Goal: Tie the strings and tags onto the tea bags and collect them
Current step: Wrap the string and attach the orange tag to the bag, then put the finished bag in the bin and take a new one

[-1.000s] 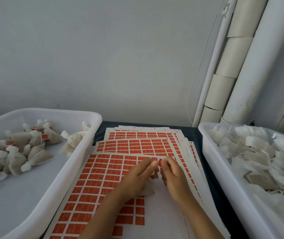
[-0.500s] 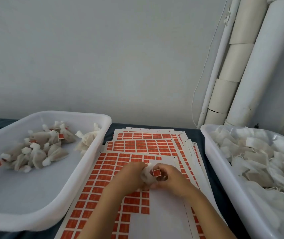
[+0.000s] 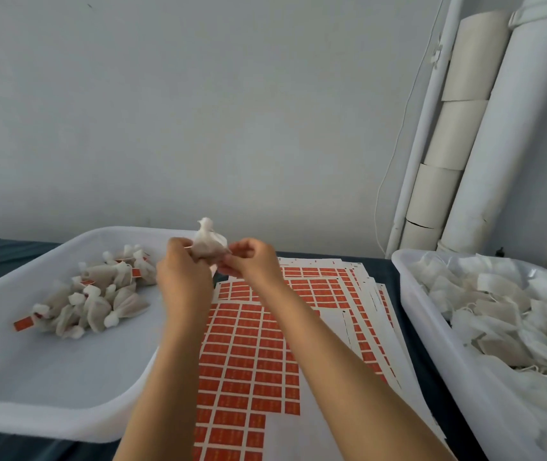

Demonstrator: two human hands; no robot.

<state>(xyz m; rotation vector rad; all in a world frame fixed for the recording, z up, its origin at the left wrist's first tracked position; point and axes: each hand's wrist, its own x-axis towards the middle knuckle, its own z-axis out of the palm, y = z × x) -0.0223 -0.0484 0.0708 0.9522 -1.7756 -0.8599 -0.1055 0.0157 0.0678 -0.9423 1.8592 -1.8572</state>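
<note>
A tea bag [image 3: 208, 245] with a gathered white top is held up in the air between both hands, above the sheets. My left hand [image 3: 183, 274] grips its left side and my right hand [image 3: 253, 261] pinches its right side. A pile of tied tea bags with orange tags [image 3: 94, 299] lies in the left white tray [image 3: 49, 377]. Untied tea bags with strings [image 3: 511, 314] fill the right white tray [image 3: 431, 334]. Stacked sheets of orange tag stickers [image 3: 252, 357] lie between the trays under my forearms.
A dark table surface [image 3: 385, 267] carries everything. White and beige pipes [image 3: 458, 134] rise at the back right against a pale wall. A thin white cable [image 3: 395, 151] hangs beside them.
Both hands have risen from the sticker sheet with the tea bag and moved up and left, toward the left tray. The camera view has tilted downward slightly.
</note>
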